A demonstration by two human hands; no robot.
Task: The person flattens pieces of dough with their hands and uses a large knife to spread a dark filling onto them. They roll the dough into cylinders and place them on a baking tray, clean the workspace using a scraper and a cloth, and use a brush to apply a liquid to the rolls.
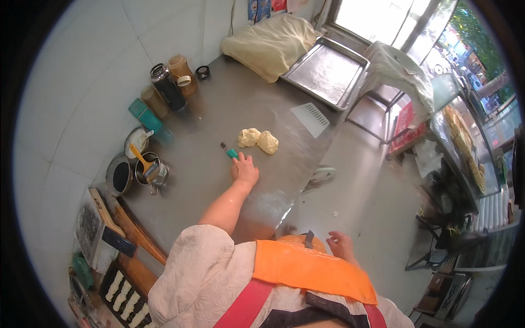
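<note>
My left hand (245, 172) reaches over the grey metal worktop (208, 202), its fingers closed on the green handle of a small dark-tipped tool (230, 151). Just beyond that tool lie two pale lumps of dough (249, 137), side by side. Low at the right of my body, past the worktop's edge, my right hand (339, 245) has loosely curled fingers held apart, with nothing visible in them. A white slotted scraper (310, 118) rests farther right on the worktop.
Bottles (169, 87), a teal container (143, 115) and metal bowls (118, 176) line the left. A cloth-covered mound (268, 41) and metal tray (322, 72) sit at the back. Right are a draped stool (402, 76) and glass case (459, 147); boards (136, 235) lie lower left.
</note>
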